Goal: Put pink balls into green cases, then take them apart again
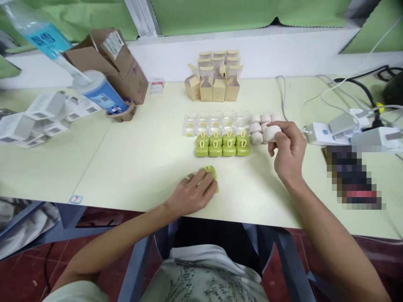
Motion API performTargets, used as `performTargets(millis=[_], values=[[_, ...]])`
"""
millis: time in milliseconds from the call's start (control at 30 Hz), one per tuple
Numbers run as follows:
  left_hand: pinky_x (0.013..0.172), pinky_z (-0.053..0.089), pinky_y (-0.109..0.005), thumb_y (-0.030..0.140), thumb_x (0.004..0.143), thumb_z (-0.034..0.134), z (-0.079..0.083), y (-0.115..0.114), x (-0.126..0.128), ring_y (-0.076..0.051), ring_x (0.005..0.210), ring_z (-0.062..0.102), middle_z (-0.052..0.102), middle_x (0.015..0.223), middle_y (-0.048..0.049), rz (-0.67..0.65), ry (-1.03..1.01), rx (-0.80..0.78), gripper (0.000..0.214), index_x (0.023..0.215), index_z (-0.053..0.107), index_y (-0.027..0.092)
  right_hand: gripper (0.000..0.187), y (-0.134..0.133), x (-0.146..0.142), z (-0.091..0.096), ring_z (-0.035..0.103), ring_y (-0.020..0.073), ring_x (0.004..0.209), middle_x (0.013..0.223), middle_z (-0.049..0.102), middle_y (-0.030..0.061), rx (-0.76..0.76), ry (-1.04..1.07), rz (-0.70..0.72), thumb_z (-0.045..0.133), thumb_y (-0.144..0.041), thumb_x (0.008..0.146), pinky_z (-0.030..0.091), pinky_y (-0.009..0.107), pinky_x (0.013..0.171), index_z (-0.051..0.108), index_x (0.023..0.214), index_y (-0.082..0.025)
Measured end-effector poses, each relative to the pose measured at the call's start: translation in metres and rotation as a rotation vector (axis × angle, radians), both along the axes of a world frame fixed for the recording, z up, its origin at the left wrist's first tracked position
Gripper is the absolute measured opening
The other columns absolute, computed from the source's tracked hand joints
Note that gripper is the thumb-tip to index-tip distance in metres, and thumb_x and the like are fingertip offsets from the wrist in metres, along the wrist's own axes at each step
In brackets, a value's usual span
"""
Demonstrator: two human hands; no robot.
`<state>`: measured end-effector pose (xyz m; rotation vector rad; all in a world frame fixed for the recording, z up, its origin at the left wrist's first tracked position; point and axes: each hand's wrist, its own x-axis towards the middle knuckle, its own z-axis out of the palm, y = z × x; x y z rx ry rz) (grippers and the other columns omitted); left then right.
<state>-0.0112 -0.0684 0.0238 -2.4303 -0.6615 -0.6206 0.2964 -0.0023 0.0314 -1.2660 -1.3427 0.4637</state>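
Observation:
My left hand (192, 193) rests on the pale table (132, 167), fingers closed over a small green case (211, 173) that shows past the fingertips. My right hand (288, 150) is raised slightly and pinches a pale pink rounded piece (271, 133) at the edge of a cluster of similar pink pieces (258, 126). Beside them lie two rows of green cases (222, 144) with yellow loops, and behind those a row of clear plastic boxes (214, 122).
Small tan cartons (217, 77) stand stacked at the back. A brown cardboard box (116, 63), a blue-labelled cup (100, 94) and white leaflets (40, 117) lie at left. Cables and white power adapters (346, 128) crowd the right, with a blurred dark object (354, 176).

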Motion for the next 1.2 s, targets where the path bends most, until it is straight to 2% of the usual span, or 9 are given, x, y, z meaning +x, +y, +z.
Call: performTargets(millis=[133,267,433,700,800,900,1000,1100,1200], values=[[0.072,0.053,-0.034,0.03,0.107,0.064,0.005,-0.002,0.047,-0.027,0.109,0.076,0.081,0.125,-0.0157,0.046,0.069,-0.083,0.02,0.109,0.075,0.014,0.026,-0.002,-0.007,-0.007,0.051,0.0132,0.057,0.084,0.062,-0.0015,0.034,0.091,0.081,0.06,-0.048,0.109,0.041,0.03,0.052,0.072,0.114,-0.026],[0.076,0.058,-0.04,0.058,0.112,0.054,0.022,0.001,0.05,-0.032,0.121,0.072,0.073,0.149,-0.017,0.037,0.113,-0.279,0.06,0.15,0.066,0.014,0.031,0.0,-0.016,-0.01,0.06,0.0134,0.061,0.1,0.064,-0.0002,0.031,0.225,0.181,0.069,-0.057,0.105,0.054,0.031,0.055,0.07,0.121,-0.03],[0.108,0.058,-0.041,0.014,0.109,0.056,0.031,0.029,0.018,-0.031,0.152,0.058,0.062,0.168,-0.0108,-0.134,0.211,-0.315,0.053,0.161,0.058,0.017,0.037,-0.001,-0.023,-0.006,0.072,0.0199,0.082,0.114,0.066,0.0031,0.05,0.266,0.276,0.081,-0.056,0.098,0.066,0.039,0.075,0.067,0.122,-0.032],[0.084,0.064,-0.032,0.004,0.111,0.05,0.022,0.057,-0.005,-0.022,0.112,0.076,0.08,0.122,-0.0112,-0.199,0.083,-0.3,0.043,0.152,0.059,0.013,0.047,-0.009,-0.033,-0.002,0.071,0.0229,0.091,0.113,0.068,0.0038,0.02,0.176,0.246,0.088,-0.06,0.091,0.065,0.039,0.078,0.063,0.123,-0.035],[0.086,0.07,-0.032,0.018,0.113,0.06,0.018,0.068,-0.004,-0.02,0.11,0.077,0.075,0.126,-0.0104,-0.24,-0.309,-0.609,0.047,0.159,0.057,0.022,0.047,-0.009,-0.034,-0.005,0.074,0.0246,0.097,0.119,0.067,0.0054,0.029,0.135,0.237,0.086,-0.059,0.093,0.068,0.042,0.083,0.062,0.126,-0.035],[0.091,0.074,-0.035,0.033,0.108,0.075,0.012,0.084,0.001,-0.021,0.114,0.079,0.069,0.139,-0.0109,-0.369,-0.72,-1.108,0.052,0.158,0.062,0.03,0.044,-0.01,-0.035,-0.008,0.076,0.0248,0.099,0.126,0.066,0.0077,0.029,0.125,0.258,0.086,-0.053,0.095,0.069,0.042,0.083,0.066,0.129,-0.034],[0.088,0.075,-0.037,0.038,0.105,0.08,0.005,0.095,0.005,-0.023,0.109,0.083,0.07,0.146,-0.0134,-0.523,-0.925,-1.504,0.054,0.155,0.063,0.029,0.043,-0.016,-0.04,-0.009,0.079,0.0251,0.103,0.127,0.069,0.0087,0.053,0.16,0.329,0.086,-0.045,0.097,0.07,0.04,0.08,0.069,0.135,-0.033],[0.089,0.074,-0.037,0.034,0.103,0.083,-0.002,0.092,0.005,-0.024,0.113,0.083,0.071,0.15,-0.0135,-0.586,-0.998,-1.647,0.057,0.155,0.06,0.032,0.044,-0.025,-0.046,-0.009,0.081,0.0255,0.104,0.124,0.076,0.0084,0.062,0.169,0.425,0.084,-0.038,0.099,0.071,0.04,0.079,0.069,0.14,-0.031],[0.093,0.075,-0.038,0.032,0.1,0.086,-0.006,0.081,0.005,-0.025,0.123,0.079,0.068,0.153,-0.014,-0.552,-1.0,-1.605,0.062,0.156,0.06,0.033,0.042,-0.032,-0.052,-0.009,0.079,0.0271,0.103,0.122,0.08,0.0103,0.094,0.099,0.445,0.086,-0.041,0.098,0.071,0.043,0.079,0.074,0.137,-0.029]])
